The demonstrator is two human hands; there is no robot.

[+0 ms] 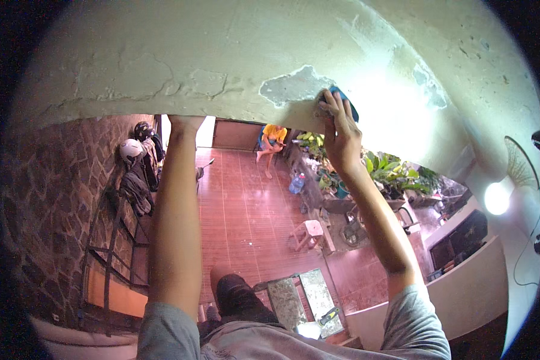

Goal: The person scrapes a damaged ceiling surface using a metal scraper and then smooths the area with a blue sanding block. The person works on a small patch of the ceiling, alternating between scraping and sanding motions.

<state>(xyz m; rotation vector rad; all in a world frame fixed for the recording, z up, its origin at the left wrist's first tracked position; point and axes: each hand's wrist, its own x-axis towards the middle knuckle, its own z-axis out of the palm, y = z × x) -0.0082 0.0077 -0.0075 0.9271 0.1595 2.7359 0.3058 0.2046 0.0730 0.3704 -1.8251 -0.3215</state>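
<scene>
My right hand (342, 128) presses a blue pad (345, 101), maybe a sanding block, flat on the painted wall (234, 40). Right beside the pad is a grey patch (297, 85) where the paint has come off, with a ragged white edge. My left hand (186, 121) is raised to the wall's lower edge; its fingers are hidden behind that edge, so its grip does not show. A putty knife (326, 318) with a yellow and black handle lies on a worn wooden platform (288, 301) beside my legs.
A lit lamp (497, 198) shines at right. Below are a plastic stool (312, 228), a water bottle (297, 183) and potted plants (387, 171). A person (272, 139) sits at the far end of the tiled floor (238, 198). Helmets (132, 150) and jackets hang by the stone wall (49, 202).
</scene>
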